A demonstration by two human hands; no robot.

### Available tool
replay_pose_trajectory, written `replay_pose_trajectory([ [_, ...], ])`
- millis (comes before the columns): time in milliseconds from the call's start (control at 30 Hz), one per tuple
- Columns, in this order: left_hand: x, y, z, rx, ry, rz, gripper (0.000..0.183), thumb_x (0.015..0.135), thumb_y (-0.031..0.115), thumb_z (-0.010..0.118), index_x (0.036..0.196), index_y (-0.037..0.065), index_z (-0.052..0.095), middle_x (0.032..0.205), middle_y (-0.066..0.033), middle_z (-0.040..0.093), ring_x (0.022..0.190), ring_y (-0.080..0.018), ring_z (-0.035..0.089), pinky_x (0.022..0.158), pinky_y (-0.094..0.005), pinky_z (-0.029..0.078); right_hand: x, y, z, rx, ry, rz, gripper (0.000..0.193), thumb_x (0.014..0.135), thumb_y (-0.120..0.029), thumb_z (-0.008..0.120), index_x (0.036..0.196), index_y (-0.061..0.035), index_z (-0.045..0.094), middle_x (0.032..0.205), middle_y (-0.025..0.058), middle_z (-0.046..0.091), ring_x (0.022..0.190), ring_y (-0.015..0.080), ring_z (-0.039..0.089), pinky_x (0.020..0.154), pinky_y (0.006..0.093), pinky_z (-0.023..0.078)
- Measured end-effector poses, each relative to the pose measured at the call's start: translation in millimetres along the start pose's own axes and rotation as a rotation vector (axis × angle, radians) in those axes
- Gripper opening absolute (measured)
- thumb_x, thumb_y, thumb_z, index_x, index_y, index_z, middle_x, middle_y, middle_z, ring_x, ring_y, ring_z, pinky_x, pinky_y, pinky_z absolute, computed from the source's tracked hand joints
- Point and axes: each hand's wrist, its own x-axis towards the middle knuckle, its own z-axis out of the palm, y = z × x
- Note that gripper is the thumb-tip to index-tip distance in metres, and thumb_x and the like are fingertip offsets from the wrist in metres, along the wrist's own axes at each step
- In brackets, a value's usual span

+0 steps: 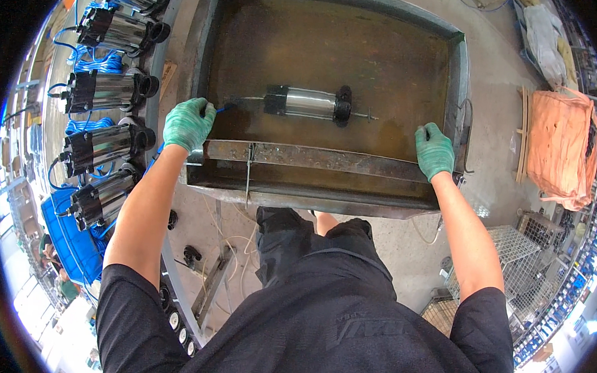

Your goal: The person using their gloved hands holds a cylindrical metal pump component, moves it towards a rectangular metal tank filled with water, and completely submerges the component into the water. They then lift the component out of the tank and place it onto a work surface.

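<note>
In front of me a wide metal tank (457, 66) holds brownish water. In it lies a submersible pump (311, 103), a shiny steel cylinder with black ends, on its side. A thin rod (365, 116) sticks out on its right. At the tank's left wall, my left hand (189, 125), in a green glove, is closed around a blue cable (226, 107) leading toward the pump. My right hand (435, 150), gloved alike, has its fingers curled by the right end of a rusty metal crossbar (327, 159); whatever it may hold is hidden.
Several similar pumps (104, 90) with coiled blue cables line a rack on my left, above a blue crate (73, 235). Right of the tank stand an orange sack (562, 146) and wire baskets (514, 255). Loose hoses (241, 241) hang below the tank near my legs.
</note>
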Motion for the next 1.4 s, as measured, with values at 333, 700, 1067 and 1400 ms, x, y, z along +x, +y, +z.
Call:
replay_pose_trajectory([
  [333,-0.5,3.3,-2.2,-0.006,-0.006,-0.018,0.032,0.098,0.035,0.061,0.104,0.008,0.077,0.105,-0.0185,0.074,0.1,-0.0407,0.069,0.089,-0.0477,0.056,-0.7,-1.3,-0.9,-0.021,-0.006,0.011,0.036,0.102,-0.043,0.051,0.108,-0.0098,0.064,0.104,0.0272,0.07,0.101,0.0496,0.065,0.087,0.0583,0.051],
  [700,0.8,-0.4,1.7,0.014,0.008,-0.007,0.033,0.098,0.036,0.061,0.106,0.008,0.077,0.107,-0.018,0.074,0.102,-0.04,0.069,0.091,-0.0462,0.056,0.2,0.9,0.6,-0.019,-0.008,0.006,0.035,0.103,-0.043,0.051,0.107,-0.0103,0.064,0.102,0.027,0.07,0.1,0.0498,0.065,0.085,0.0583,0.051],
  [1067,0.4,-1.5,3.7,-0.006,0.03,0.01,0.031,0.098,0.035,0.061,0.104,0.009,0.076,0.104,-0.0184,0.074,0.1,-0.0415,0.068,0.089,-0.048,0.056,1.2,0.4,0.2,-0.023,-0.012,0.012,0.035,0.102,-0.042,0.052,0.108,-0.0103,0.064,0.102,0.0269,0.071,0.1,0.0498,0.065,0.085,0.0582,0.052],
  [1400,-2.5,-2.7,2.6,-0.01,0.051,0.005,0.031,0.098,0.036,0.058,0.098,0.01,0.075,0.101,-0.0183,0.074,0.097,-0.0425,0.068,0.087,-0.0502,0.055,0.9,1.3,1.3,0.016,0.016,-0.04,0.035,0.102,-0.041,0.052,0.106,-0.0081,0.062,0.102,0.0261,0.071,0.099,0.0501,0.065,0.084,0.0577,0.05],
])
